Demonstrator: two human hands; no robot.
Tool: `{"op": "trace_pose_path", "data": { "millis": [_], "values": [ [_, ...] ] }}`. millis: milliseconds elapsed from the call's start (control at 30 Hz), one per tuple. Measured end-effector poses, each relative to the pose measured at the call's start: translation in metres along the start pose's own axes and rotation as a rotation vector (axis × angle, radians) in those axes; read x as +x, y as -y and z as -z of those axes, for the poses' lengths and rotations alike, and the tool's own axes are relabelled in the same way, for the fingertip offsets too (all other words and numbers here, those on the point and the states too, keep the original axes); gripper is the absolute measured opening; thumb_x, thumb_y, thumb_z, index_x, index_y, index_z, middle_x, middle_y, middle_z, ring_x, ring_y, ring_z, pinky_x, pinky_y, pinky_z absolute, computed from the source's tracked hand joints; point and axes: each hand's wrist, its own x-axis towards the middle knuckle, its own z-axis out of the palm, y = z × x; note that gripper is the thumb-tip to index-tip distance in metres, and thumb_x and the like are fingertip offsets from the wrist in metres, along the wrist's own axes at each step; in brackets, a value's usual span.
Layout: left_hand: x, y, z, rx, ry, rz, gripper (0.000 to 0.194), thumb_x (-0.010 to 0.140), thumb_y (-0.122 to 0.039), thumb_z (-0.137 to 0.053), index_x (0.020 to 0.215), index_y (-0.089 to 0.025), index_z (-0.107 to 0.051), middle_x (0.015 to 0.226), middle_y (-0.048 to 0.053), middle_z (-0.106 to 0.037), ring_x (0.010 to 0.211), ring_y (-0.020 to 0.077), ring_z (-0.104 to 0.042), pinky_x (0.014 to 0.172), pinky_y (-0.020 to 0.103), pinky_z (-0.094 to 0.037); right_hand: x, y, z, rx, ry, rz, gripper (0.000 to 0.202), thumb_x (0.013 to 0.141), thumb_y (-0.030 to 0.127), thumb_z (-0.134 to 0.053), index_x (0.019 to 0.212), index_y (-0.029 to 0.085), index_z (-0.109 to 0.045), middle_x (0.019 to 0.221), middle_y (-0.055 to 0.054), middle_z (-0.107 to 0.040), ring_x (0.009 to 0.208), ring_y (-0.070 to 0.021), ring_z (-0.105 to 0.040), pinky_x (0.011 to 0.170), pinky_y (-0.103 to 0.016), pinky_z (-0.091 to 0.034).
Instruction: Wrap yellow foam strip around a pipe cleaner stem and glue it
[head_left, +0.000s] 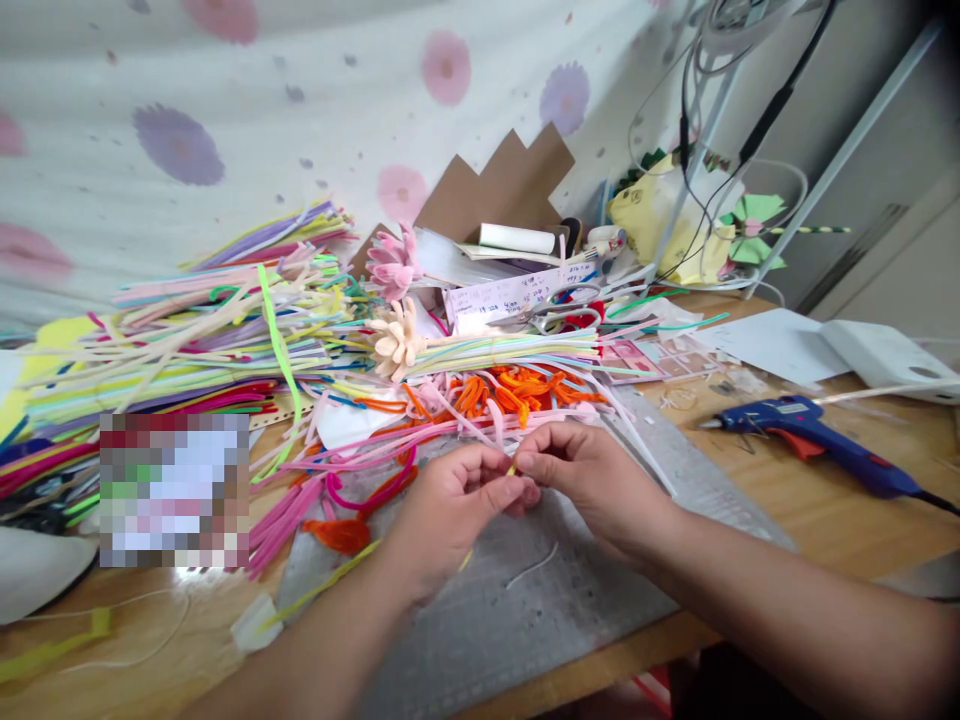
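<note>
Over the grey cutting mat [555,610], my left hand [469,500] and my right hand [574,470] meet fingertip to fingertip. Both pinch a small yellow strip [512,468], mostly hidden by the fingers. A longer yellow stem [322,587] runs under my left forearm. Just beyond my hands lie orange pipe-cleaner pieces [517,392] and pink stems [420,435]. A short white thread [532,567] rests on the mat below my hands.
Bundles of coloured pipe cleaners [187,340] fill the left and back. Pink [392,262] and cream [395,340] fuzzy flowers stand near scissors [566,308]. A blue glue gun [825,440] lies at right, its cord trailing off, beside a white device [889,357].
</note>
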Motion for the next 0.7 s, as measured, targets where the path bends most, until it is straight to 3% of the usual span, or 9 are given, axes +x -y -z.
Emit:
{"op": "trace_pose_path", "data": {
  "millis": [133, 333, 467, 700],
  "values": [
    [0.0, 0.001, 0.0, 0.025, -0.114, -0.027, 0.014, 0.078, -0.022, -0.061, 0.065, -0.016, -0.059, 0.056, -0.003, -0.058, 0.051, 0.0102, -0.051, 0.051, 0.022, -0.041, -0.004, -0.001, -0.003, 0.018, -0.021, -0.012, 0.023, 0.069, 0.034, -0.07, 0.064, 0.017, -0.057, 0.055, 0.003, -0.056, 0.055, -0.0118, -0.051, 0.058, -0.027, -0.038],
    [0.0, 0.002, 0.001, 0.093, -0.164, -0.035, 0.013, 0.075, -0.02, -0.061, 0.062, -0.017, -0.057, 0.052, -0.005, -0.055, 0.047, 0.0089, -0.045, 0.046, 0.02, -0.035, -0.004, 0.0, 0.002, 0.047, 0.005, -0.039, 0.024, 0.072, 0.039, -0.067, 0.07, 0.016, -0.06, 0.058, 0.001, -0.058, 0.055, -0.0131, -0.053, 0.06, -0.03, -0.04],
    [0.0, 0.003, 0.002, 0.131, -0.174, -0.041, 0.012, 0.074, -0.02, -0.06, 0.063, -0.018, -0.057, 0.052, -0.006, -0.052, 0.042, 0.0074, -0.039, 0.043, 0.02, -0.031, -0.004, 0.004, 0.006, -0.1, 0.083, 0.015, 0.023, 0.073, 0.039, -0.067, 0.072, 0.016, -0.064, 0.06, 0.0, -0.06, 0.058, -0.0142, -0.055, 0.062, -0.03, -0.041],
    [-0.001, -0.002, 0.0, 0.189, -0.171, -0.08, 0.009, 0.071, -0.019, -0.062, 0.062, -0.018, -0.061, 0.055, -0.005, -0.055, 0.051, 0.0105, -0.046, 0.049, 0.022, -0.034, -0.004, 0.004, 0.006, -0.229, 0.046, 0.064, 0.018, 0.072, 0.034, -0.064, 0.065, 0.018, -0.06, 0.058, 0.0, -0.059, 0.056, -0.0141, -0.054, 0.06, -0.03, -0.043]
  ]
}}
